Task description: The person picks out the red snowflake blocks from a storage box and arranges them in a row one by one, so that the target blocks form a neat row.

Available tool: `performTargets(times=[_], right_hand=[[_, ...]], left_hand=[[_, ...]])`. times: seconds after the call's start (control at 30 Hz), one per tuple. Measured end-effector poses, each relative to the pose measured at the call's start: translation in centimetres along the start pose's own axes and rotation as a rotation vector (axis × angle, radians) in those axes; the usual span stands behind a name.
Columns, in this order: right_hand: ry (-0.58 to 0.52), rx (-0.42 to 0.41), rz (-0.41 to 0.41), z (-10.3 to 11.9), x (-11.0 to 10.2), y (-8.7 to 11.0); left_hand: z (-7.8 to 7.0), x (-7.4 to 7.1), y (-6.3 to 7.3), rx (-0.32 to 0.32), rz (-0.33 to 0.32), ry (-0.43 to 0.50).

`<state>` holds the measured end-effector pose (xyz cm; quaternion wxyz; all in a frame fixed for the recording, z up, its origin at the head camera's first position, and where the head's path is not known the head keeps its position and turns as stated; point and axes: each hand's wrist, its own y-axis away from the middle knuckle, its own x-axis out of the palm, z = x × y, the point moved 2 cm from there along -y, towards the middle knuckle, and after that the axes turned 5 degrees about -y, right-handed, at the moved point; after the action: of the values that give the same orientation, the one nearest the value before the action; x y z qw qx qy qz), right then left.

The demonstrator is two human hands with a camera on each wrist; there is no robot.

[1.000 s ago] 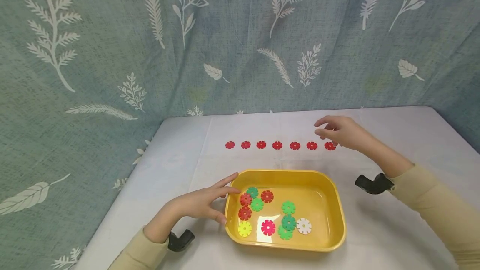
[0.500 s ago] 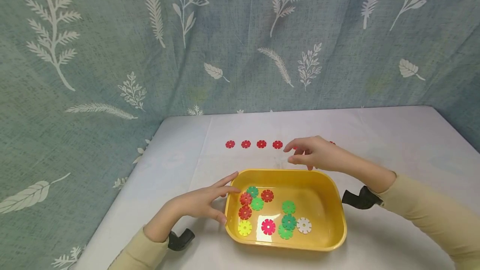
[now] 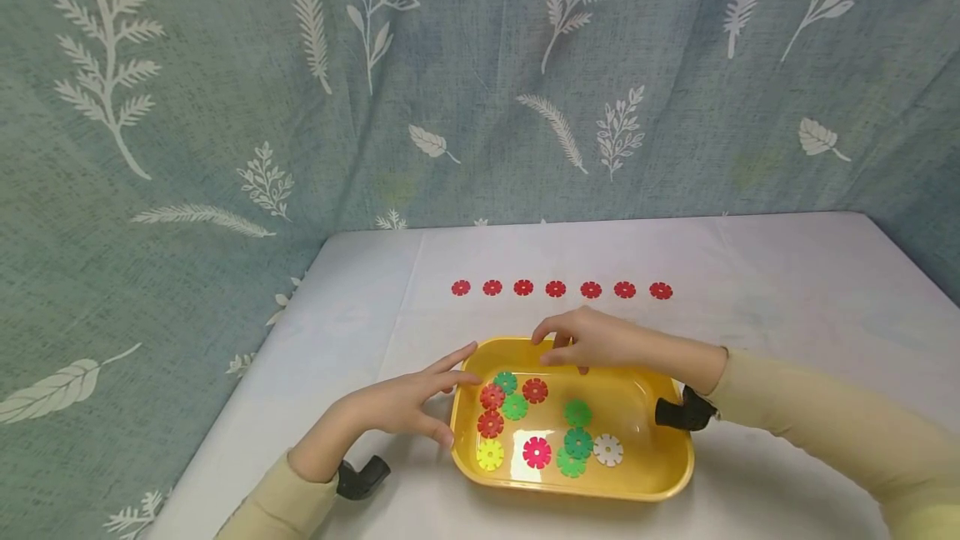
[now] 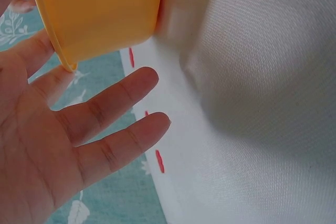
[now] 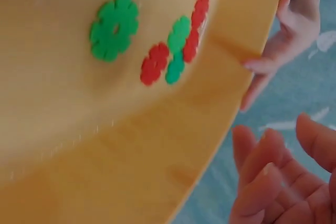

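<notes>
A yellow plastic tray [image 3: 637, 407] holds several notched plastic discs: red [image 3: 535, 384], green [image 3: 577, 413], pink [image 3: 537, 443], yellow [image 3: 491, 447] and white [image 3: 607, 441]. My left hand [image 3: 397, 407] rests at its left side with spread fingers; in the left wrist view some fingers touch the rim [image 4: 52, 40]. Over the tray's far edge hovers my right hand [image 3: 600, 338], its fingers loosely bent. Nothing shows between those fingers in the right wrist view, where they are apart from the discs. Beyond the tray, several red discs [image 3: 555, 282] lie in one straight row.
A white cloth [image 3: 750, 290] covers the table. Patterned blue-green fabric [image 3: 480, 123] hangs behind it and down the left side. Each wrist carries a small black mount, the right one [image 3: 686, 411] over the tray's right wall.
My right hand has come from the right end of the red row, leftward and toward me, to above the tray. The rightmost red disc now lies uncovered. My left hand has stayed still.
</notes>
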<state>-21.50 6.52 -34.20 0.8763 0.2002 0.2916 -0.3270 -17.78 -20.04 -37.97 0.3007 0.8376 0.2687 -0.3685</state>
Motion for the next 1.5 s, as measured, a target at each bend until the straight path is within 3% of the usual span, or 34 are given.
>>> performTargets(times=[0.4, 0.7, 1.23, 1.5], right_hand=[[0.020, 0.087, 0.076, -1.6, 3.3, -2.7], [0.154, 0.118, 0.048, -2.7, 4.9, -3.5], [0.280, 0.117, 0.097, -2.3, 5.5, -2.9], [0.256, 0.085, 0.040, -2.1, 5.2, -2.9]], left_hand=[[0.1, 0.0, 0.1, 0.021, -0.001, -0.009], [0.0, 0.0, 0.2, 0.009, 0.001, 0.000], [-0.1, 0.0, 0.1, -0.006, 0.005, 0.009], [-0.2, 0.0, 0.1, -0.004, 0.002, 0.005]])
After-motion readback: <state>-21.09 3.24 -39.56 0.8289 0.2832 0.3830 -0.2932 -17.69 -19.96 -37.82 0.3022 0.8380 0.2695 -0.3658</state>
